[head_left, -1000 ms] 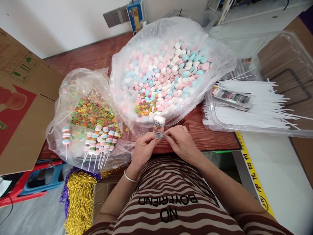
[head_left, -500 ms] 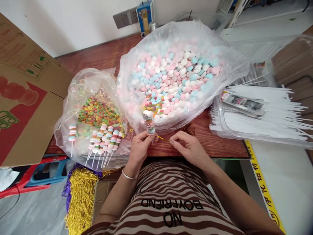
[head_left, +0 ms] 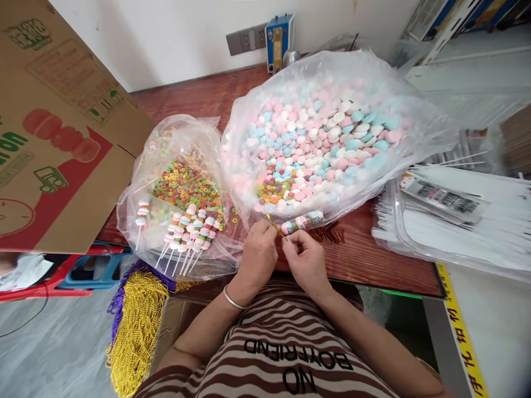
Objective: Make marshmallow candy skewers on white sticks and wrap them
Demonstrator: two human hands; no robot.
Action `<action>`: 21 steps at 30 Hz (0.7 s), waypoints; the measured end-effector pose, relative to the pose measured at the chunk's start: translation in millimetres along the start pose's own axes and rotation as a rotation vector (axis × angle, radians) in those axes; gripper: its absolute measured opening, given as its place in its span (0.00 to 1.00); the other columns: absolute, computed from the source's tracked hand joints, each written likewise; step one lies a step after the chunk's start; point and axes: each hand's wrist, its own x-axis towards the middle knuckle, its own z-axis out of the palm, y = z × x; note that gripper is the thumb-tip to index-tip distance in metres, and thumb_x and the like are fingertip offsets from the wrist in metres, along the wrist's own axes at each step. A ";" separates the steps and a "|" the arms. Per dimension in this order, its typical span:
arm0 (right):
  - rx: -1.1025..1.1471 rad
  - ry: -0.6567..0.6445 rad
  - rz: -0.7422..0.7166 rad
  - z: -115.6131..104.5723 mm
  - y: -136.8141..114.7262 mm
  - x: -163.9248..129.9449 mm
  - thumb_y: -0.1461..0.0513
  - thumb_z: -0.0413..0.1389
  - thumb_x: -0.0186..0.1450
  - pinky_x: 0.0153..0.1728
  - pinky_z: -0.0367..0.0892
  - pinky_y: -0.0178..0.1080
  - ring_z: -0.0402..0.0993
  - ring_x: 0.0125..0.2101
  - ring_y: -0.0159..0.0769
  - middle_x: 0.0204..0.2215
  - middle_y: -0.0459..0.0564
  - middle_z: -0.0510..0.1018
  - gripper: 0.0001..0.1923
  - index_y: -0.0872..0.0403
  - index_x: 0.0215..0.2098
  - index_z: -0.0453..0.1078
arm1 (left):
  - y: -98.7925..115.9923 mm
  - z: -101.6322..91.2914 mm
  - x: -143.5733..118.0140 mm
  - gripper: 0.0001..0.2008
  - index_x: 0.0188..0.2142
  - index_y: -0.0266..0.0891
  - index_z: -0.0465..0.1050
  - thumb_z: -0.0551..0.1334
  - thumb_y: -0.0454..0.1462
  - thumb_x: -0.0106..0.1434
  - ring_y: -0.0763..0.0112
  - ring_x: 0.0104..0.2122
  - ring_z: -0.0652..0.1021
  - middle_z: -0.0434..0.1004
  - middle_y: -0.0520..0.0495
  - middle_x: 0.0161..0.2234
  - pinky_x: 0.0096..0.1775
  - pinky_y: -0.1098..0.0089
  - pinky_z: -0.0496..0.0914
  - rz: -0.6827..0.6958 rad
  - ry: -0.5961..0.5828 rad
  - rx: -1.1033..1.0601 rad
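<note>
Twisting a gold tie (head_left: 274,225) around a bagged candy skewer (head_left: 305,221), left hand (head_left: 259,251) and right hand (head_left: 303,257) pinch it; the twist looks unfinished, needing further turns.

A reddish-brown wooden table (head_left: 194,99) carries the goods. On it sits a big clear bag of pink, blue and white sweets (head_left: 327,132), touching a smaller bag of coloured rings (head_left: 182,185) to its left, which also holds finished candy sticks (head_left: 188,232). To the right lies a clear plastic tray (head_left: 418,243) of white sticks (head_left: 489,221). A cardboard box (head_left: 53,127) leans at the left edge.
</note>
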 end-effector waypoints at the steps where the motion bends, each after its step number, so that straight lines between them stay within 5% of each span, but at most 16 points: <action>1: 0.005 0.006 0.017 0.0 2.7 1.2 0.59 0.56 0.64 0.23 0.55 0.35 0.56 0.19 0.29 0.17 0.38 0.60 0.12 0.50 0.23 0.63 | -0.7 1.1 -1.9 0.11 0.37 0.39 0.76 0.55 0.29 0.70 0.63 0.37 0.75 0.75 0.44 0.34 0.40 0.66 0.68 -0.004 0.020 0.012; 7: 0.025 0.013 0.054 -5.8 5.5 3.4 0.57 0.56 0.63 0.23 0.55 0.35 0.57 0.20 0.30 0.17 0.38 0.62 0.13 0.51 0.22 0.63 | -2.0 6.3 -9.9 0.09 0.47 0.41 0.75 0.59 0.35 0.70 0.64 0.35 0.78 0.79 0.44 0.35 0.40 0.66 0.70 -0.041 0.168 -0.106; 11: 0.038 0.012 0.055 -5.9 4.9 2.3 0.57 0.56 0.64 0.24 0.57 0.35 0.59 0.21 0.30 0.17 0.39 0.64 0.13 0.51 0.23 0.64 | 3.5 1.9 -9.2 0.08 0.42 0.42 0.80 0.61 0.36 0.69 0.64 0.36 0.78 0.80 0.43 0.34 0.42 0.65 0.70 -0.111 0.147 -0.239; 14: 0.046 0.006 0.038 -6.5 5.0 2.5 0.58 0.56 0.64 0.25 0.58 0.35 0.60 0.21 0.30 0.19 0.39 0.65 0.12 0.51 0.24 0.65 | 6.7 -2.8 -5.1 0.05 0.36 0.40 0.81 0.66 0.38 0.65 0.68 0.33 0.77 0.80 0.46 0.32 0.38 0.68 0.71 -0.335 0.097 -0.578; 18: 0.076 -0.026 -0.046 -9.9 4.2 8.4 0.58 0.56 0.67 0.28 0.61 0.36 0.62 0.23 0.32 0.21 0.40 0.67 0.10 0.51 0.27 0.67 | 7.5 -5.3 3.1 0.17 0.34 0.36 0.79 0.76 0.45 0.52 0.80 0.20 0.66 0.72 0.53 0.25 0.22 0.76 0.58 -0.724 -0.071 -1.251; 21: 0.180 -0.079 -0.059 -14.9 1.7 13.9 0.57 0.58 0.68 0.37 0.69 0.38 0.73 0.32 0.36 0.31 0.46 0.76 0.07 0.51 0.35 0.72 | 8.3 -5.0 7.3 0.20 0.32 0.35 0.77 0.79 0.43 0.46 0.85 0.19 0.62 0.68 0.55 0.24 0.20 0.79 0.53 -0.802 -0.102 -1.480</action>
